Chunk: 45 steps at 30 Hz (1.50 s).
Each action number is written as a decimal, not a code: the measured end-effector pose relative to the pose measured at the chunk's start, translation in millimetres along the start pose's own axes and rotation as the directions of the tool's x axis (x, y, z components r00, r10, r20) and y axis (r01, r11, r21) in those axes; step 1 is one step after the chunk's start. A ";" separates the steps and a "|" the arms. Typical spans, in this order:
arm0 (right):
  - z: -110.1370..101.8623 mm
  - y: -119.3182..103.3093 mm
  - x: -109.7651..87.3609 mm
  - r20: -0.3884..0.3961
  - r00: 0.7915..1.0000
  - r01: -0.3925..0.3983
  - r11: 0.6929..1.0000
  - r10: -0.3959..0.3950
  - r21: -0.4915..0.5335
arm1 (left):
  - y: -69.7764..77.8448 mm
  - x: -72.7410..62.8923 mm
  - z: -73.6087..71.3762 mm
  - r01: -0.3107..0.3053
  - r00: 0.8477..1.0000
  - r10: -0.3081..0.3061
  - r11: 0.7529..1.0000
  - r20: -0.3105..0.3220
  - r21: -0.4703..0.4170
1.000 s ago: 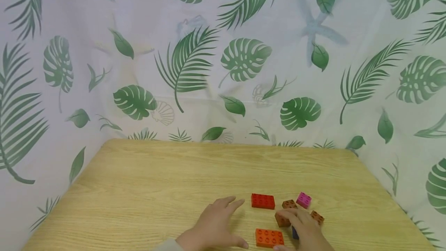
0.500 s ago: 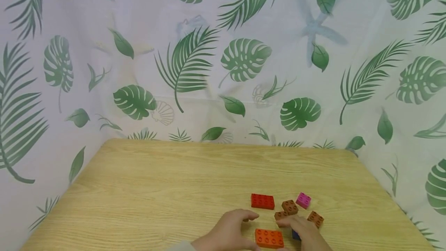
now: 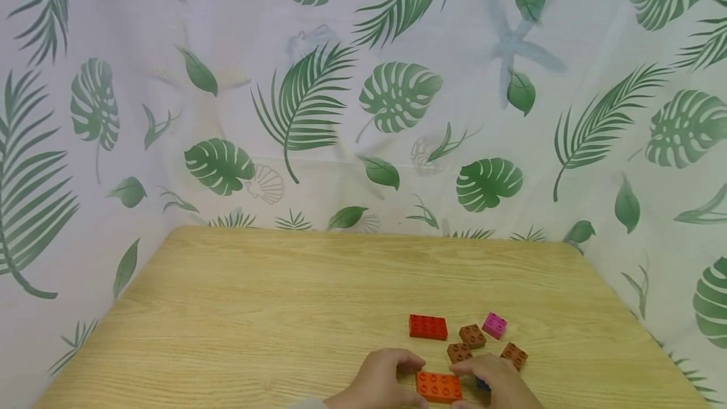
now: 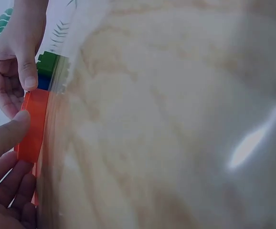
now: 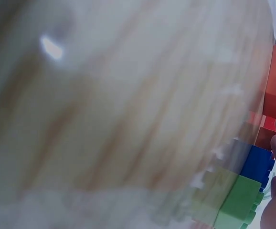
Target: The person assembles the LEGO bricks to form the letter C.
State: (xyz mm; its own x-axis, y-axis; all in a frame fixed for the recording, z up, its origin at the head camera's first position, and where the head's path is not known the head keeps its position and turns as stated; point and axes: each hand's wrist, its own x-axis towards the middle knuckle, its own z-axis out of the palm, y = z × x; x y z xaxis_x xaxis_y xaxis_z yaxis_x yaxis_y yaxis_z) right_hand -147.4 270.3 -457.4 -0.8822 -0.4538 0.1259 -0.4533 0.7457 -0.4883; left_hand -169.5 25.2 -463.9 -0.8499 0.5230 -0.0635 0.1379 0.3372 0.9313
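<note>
Left hand [image 3: 380,380] and right hand [image 3: 496,384] seem to pinch opposite ends of the orange brick [image 3: 439,387] on the table [image 3: 284,295], though fingertips are partly hidden. Both wrist views show a green brick [image 5: 238,200] against a blue brick [image 5: 257,164]; from the head I see only a dark sliver beside the right hand. That view alone shows the pink brick [image 3: 495,326].

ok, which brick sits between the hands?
The orange brick, eight studs, between the left hand and right hand. The red brick, pink brick and three brown bricks lie beyond; blue brick and green brick sit right of it.
</note>
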 end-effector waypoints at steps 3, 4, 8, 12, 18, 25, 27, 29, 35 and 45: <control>0.4 0.9 0.2 0.005 1.000 0.001 1.000 -0.001 -0.020 | -0.4 0.4 1.7 0.024 1.000 -0.024 1.000 -0.004 -0.008; 0.4 1.6 0.4 0.010 1.000 0.005 1.000 -0.005 -0.026 | -0.5 0.5 2.0 0.026 1.000 -0.026 1.000 -0.006 -0.002; 0.1 3.0 1.1 0.036 0.999 0.015 0.999 -0.013 -0.045 | -1.7 1.4 3.4 0.014 1.000 -0.013 0.999 -0.014 0.032; -0.4 3.6 1.2 0.042 0.999 0.032 0.998 -0.030 -0.053 | -2.8 1.9 4.2 -0.007 1.000 0.007 0.999 -0.015 0.040; -0.8 3.4 1.7 0.027 0.999 0.049 0.998 -0.048 -0.048 | -2.3 1.6 2.3 -0.040 0.999 0.040 0.999 -0.024 0.019; 2.1 -1.0 4.9 -0.073 0.989 0.120 0.991 -0.125 -0.062 | 2.5 -2.4 -5.9 -0.029 0.998 0.032 0.999 -0.056 0.046; 4.8 -3.3 6.0 -0.112 0.982 0.145 0.987 -0.153 -0.074 | 2.0 -3.6 -9.9 -0.039 0.997 0.044 0.997 -0.063 0.070; 6.7 -7.0 7.7 -0.128 0.979 0.154 0.986 -0.161 -0.069 | 0.6 -5.1 -14.2 -0.046 0.997 0.051 0.996 -0.062 0.082; 11.5 -19.0 16.3 -0.133 0.979 0.151 0.988 -0.153 -0.024 | -4.3 -13.6 -28.2 -0.073 0.995 0.079 0.993 -0.059 0.096; 23.7 -30.9 34.2 -0.159 0.957 0.254 0.965 -0.242 0.058 | -8.3 -30.6 -50.9 -0.102 0.991 0.112 0.987 -0.076 0.124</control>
State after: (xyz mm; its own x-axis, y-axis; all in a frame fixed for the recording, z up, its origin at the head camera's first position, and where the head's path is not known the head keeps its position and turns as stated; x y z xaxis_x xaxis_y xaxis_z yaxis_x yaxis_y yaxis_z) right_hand -160.6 220.2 -458.5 -0.7548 -0.5375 0.3760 -0.6543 0.5764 -0.4895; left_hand -170.5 -33.5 -451.5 -0.8653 0.4965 0.0690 0.2861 0.3762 0.8813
